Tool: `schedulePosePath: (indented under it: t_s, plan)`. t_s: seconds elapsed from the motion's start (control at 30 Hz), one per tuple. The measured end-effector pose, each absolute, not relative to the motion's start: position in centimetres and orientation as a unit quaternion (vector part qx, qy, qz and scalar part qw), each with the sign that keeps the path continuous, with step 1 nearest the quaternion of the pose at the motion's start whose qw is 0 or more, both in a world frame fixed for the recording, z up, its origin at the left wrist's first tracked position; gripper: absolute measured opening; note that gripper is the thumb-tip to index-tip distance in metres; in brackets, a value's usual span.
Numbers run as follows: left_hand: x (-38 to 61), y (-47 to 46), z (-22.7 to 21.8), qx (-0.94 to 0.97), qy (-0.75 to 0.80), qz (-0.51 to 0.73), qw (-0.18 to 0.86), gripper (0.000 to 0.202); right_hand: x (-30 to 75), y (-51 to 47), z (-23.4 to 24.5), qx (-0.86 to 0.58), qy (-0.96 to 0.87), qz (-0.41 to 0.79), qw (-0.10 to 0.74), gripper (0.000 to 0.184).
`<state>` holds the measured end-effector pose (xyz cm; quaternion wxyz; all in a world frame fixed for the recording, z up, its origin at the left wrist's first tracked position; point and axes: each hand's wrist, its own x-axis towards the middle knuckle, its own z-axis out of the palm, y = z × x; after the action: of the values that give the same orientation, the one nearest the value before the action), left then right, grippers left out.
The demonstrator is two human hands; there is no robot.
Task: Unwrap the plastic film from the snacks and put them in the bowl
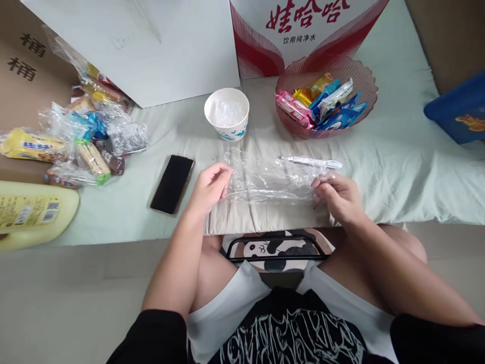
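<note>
Here | left hand (210,187) is pointing inward, fingers curled, pinching clear film (261,174) at left end | right hand (340,196) is slanting inward, curled, pinching right end

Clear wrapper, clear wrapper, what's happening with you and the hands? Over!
Left grip and right grip: pinching opposite ends of clear wrapper. Wrapper: spread between them, crinkled. Possibly in the way: slim white tool at its far edge.
</note>
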<state>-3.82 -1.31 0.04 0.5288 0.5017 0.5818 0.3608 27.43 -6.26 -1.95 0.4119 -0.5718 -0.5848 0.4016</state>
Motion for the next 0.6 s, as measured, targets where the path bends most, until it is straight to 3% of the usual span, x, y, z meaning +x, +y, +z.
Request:
schedulePosePath:
  t_s: [0.13, 0.33, 0.4, 0.5, 0.53, 0.6]
  plan:
    - [-4.1, -1.0, 0.2, 0.522, 0.601, 0.37, 0.479, 0.013, 27.4, -6.1, -1.3, -0.564, -0.587, 0.431, 0.39, 0.041]
    - [-5.0, -1.0, 0.2, 0.521, 0.599, 0.335, 0.507, 0.019, 26.6, -6.2, -0.3, -0.523, -0.634, 0.435, 0.369, 0.037]
    - [-5.6, -1.1, 0.4, 0.533, 0.553, 0.309, 0.561, 0.029, 26.3, -6.5, -0.4, -0.548, -0.587, 0.455, 0.386, 0.034]
    - [-6.3, -1.4, 0.6, 0.567, 0.473, 0.243, 0.629, 0.063, 26.0, -6.7, -0.7, -0.616, -0.509, 0.442, 0.408, 0.03]
    - [-6.3, -1.5, 0.6, 0.572, 0.474, 0.232, 0.628, 0.067, 26.0, -6.6, -0.8, -0.637, -0.493, 0.43, 0.408, 0.029]
    - [-6.0, -1.5, 0.5, 0.559, 0.517, 0.25, 0.599, 0.055, 26.0, -6.3, -1.0, -0.662, -0.477, 0.415, 0.403, 0.026]
